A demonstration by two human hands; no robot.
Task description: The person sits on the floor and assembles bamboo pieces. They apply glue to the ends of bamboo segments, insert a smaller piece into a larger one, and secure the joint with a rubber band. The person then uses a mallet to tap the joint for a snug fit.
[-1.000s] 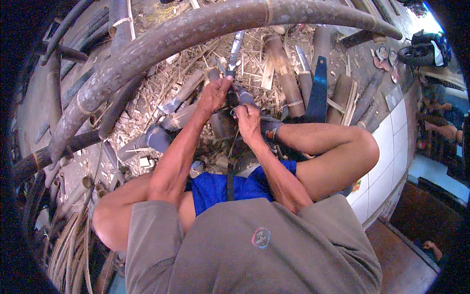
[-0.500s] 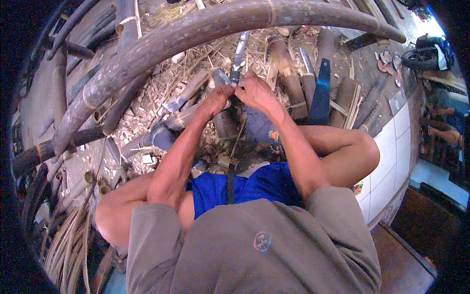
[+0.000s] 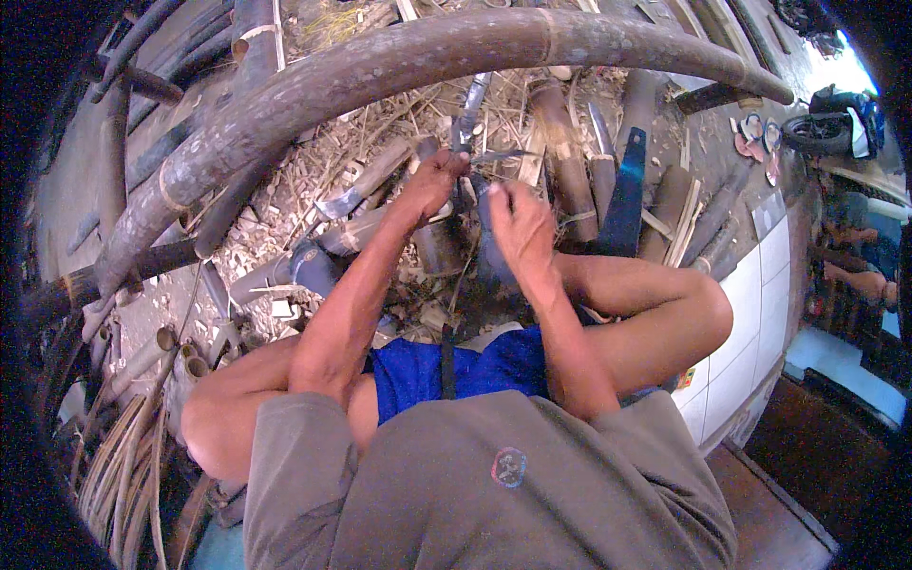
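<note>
My left hand (image 3: 435,185) is closed at the dark-wrapped lower end of a long, narrow silvery piece (image 3: 472,100). From its fingertips a thin dark strip (image 3: 503,154) sticks out to the right, loose at the far end. Lower and to the right, my right hand (image 3: 522,226) is apart from the left, its fingers curled in with the thumb against them. Whatever lies inside those fingers, if anything, is hidden. Both hands are above my folded legs, among bamboo pieces and wood shavings.
A thick curved bamboo pole (image 3: 399,66) arches across the far side. Right of my hands lie a dark saw (image 3: 622,199), a pointed blade (image 3: 600,131) and bamboo lengths (image 3: 567,157). Split bamboo strips (image 3: 123,465) are at the lower left. Sandals (image 3: 755,136) lie near a white-tiled ledge (image 3: 750,309).
My right hand has pulled away from the left, moving toward me and slightly right. The thin dark strip now shows beside my left fingers. My left hand has barely moved.
</note>
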